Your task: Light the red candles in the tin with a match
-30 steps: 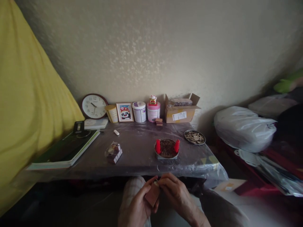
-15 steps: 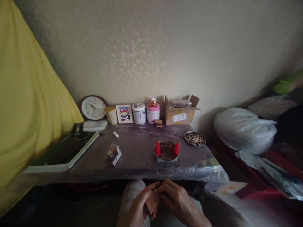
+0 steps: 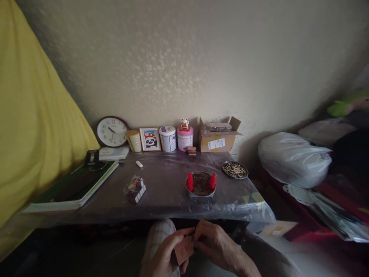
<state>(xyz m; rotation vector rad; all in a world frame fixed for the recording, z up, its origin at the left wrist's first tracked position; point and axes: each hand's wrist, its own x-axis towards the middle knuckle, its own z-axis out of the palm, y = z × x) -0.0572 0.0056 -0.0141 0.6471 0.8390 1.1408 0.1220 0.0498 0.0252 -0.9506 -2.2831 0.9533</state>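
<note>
In the closed grip of the left hand [image 3: 168,249], thumb above and fingers beneath: a small reddish-brown box [image 3: 183,251], tilted, in front of the desk [image 3: 167,192] and below its near edge. At the box's right end, bunched fingertips of the right hand [image 3: 215,245]; impossible to tell whether pinching anything. Just ahead on the desk, a round tin [image 3: 201,195] of dark grains [image 3: 201,184] with two upright red candles [image 3: 190,182]. Farther right, a dish [image 3: 247,175] of matchsticks [image 3: 234,169]; to the left, a plastic-wrapped stack [image 3: 136,190] of small boxes.

Dim light, dark foreground, blurred edges
</note>
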